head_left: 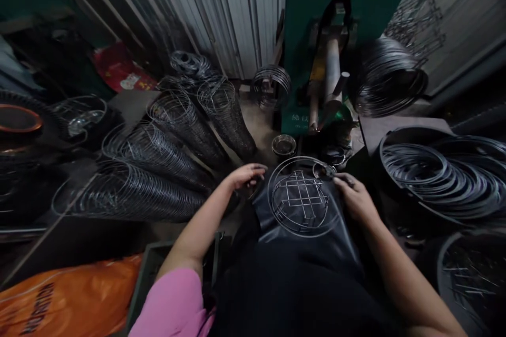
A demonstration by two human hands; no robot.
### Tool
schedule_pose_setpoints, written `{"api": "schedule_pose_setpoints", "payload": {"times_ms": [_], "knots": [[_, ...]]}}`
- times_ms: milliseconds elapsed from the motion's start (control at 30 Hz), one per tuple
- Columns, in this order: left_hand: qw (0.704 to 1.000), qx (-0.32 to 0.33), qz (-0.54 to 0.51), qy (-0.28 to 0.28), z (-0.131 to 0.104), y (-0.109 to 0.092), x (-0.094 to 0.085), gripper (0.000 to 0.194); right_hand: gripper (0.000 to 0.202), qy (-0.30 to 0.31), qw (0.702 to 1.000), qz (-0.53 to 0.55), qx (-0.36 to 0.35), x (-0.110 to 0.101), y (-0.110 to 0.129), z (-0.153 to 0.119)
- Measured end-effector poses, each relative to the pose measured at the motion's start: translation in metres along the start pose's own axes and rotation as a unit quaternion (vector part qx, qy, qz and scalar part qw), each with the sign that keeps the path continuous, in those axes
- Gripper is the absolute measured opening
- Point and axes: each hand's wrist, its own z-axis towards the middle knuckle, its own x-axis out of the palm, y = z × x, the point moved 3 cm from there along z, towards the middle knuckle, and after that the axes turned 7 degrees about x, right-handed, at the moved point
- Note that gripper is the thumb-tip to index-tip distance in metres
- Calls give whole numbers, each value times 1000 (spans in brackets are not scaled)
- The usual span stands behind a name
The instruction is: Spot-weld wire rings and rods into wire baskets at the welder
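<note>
On the dark apron [264, 216] over my lap lies a round wire rack [302, 197] with a crossed grid in its middle. A larger wire ring [270, 192] loops around it. My right hand [353, 195] is closed at the ring's right side, its fingertips pinching the wire beside a small round loop [316, 168]. Left of the rack, apart from it, is my left hand [248, 175]. Its index finger stretches toward the rack while the other fingers bend loosely, and nothing shows in them.
Long stacks of wire rings [158, 189] lean at the left. A green machine [300, 37] stands ahead, with a wire coil [387, 79] beside it. At the right is a tub [395, 189] of rings. An orange bag [79, 295] and a green crate [142, 268] lie lower left.
</note>
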Motion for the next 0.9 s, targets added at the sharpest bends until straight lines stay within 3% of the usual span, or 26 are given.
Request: {"api": "schedule_pose_setpoints", "payload": {"times_ms": [133, 333, 567, 900], "knots": [[998, -11, -63, 4, -7, 49, 37, 41, 25, 10, 994, 54, 99, 29, -57, 30], [994, 24, -98, -27, -13, 69, 57, 51, 32, 30, 970, 123, 209, 26, -107, 21], [997, 82, -14, -11, -20, 65, 65, 57, 52, 89, 961, 180, 191, 21, -112, 18], [984, 54, 157, -56, -19, 57, 71, 54, 49, 142, 941, 213, 220, 18, -124, 25]]}}
